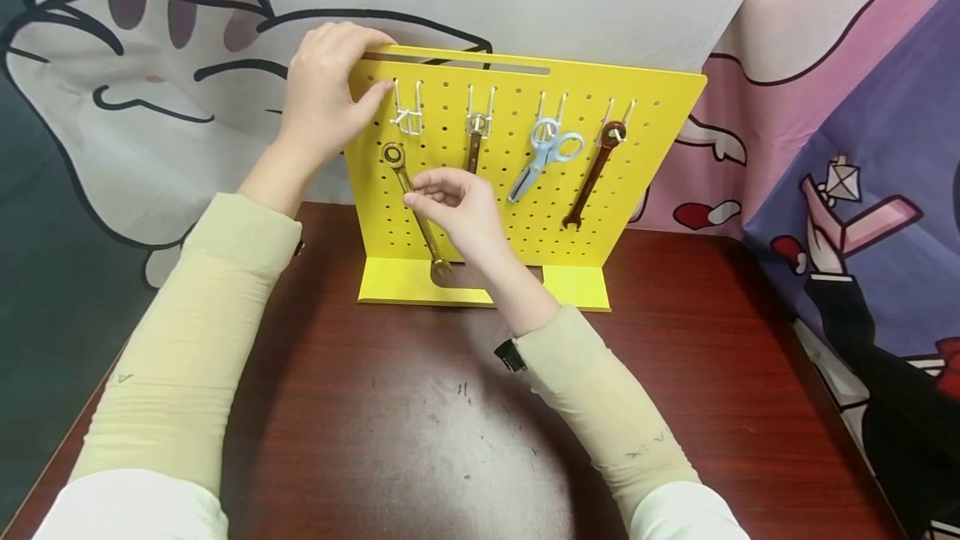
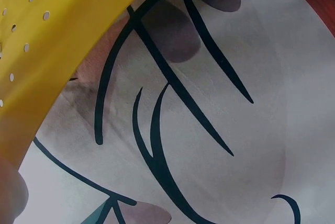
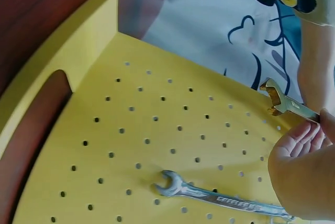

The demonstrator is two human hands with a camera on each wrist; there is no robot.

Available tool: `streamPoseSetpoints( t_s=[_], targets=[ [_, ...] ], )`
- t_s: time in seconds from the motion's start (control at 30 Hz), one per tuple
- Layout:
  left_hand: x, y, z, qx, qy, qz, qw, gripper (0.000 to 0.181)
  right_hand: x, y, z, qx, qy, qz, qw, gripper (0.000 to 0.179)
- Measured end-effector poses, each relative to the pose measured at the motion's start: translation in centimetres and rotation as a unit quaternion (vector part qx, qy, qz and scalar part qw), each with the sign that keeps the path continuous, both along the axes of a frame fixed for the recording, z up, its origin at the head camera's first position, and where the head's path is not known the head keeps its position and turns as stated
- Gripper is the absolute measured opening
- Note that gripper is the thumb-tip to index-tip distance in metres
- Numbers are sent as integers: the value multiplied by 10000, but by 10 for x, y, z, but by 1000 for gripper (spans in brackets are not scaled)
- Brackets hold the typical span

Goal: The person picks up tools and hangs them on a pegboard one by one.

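Note:
My left hand [image 1: 326,86] grips the top left corner of a yellow pegboard [image 1: 652,123], its thumb in front of the panel. Between thumb and fingers, my right hand [image 1: 465,211] pinches a brass-coloured combination wrench [image 1: 423,219], ring end up and open end down, in front of the board's left side. Just above the ring end is a bare white hook [image 1: 407,119]. A silver wrench [image 1: 475,140] hangs on the second hook, partly behind my right hand. In the right wrist view, the held wrench's open jaw [image 3: 285,101] sticks out past my fingers.
Blue scissors [image 1: 543,152] and a dark reddish wrench [image 1: 596,173] hang on the hooks to the right. The board's yellow foot [image 1: 577,288] stands on a reddish-brown table [image 1: 420,407]. Printed cloth [image 1: 150,107] hangs behind.

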State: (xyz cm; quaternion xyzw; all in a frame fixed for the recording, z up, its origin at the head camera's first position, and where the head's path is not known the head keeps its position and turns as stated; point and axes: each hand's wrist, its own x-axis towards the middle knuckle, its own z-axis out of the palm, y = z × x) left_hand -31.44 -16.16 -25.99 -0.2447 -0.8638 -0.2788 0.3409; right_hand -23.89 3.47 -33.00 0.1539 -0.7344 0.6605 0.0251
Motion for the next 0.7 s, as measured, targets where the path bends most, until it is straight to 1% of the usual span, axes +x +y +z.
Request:
streamPoseSetpoints(
  t_s=[0.13, 0.33, 0.47, 0.7],
  targets=[
    [0, 0, 0, 5, -3, 7, 10000, 35, -1, -3, 9, -331, -2, -6, 9995, 20],
    [0, 0, 0, 0, 39, 9, 10000, 35, -5, -7, 17, -555, -282, 1, 9981, 21],
    [0, 0, 0, -19, 52, 7, 10000, 35, -9, -10, 19, -600, -464, -64, 9971, 22],
    [-1, 0, -1, -14, 103, -26, 9999, 35, -16, -12, 16, -668, -730, -277, 9947, 22]
  ],
)
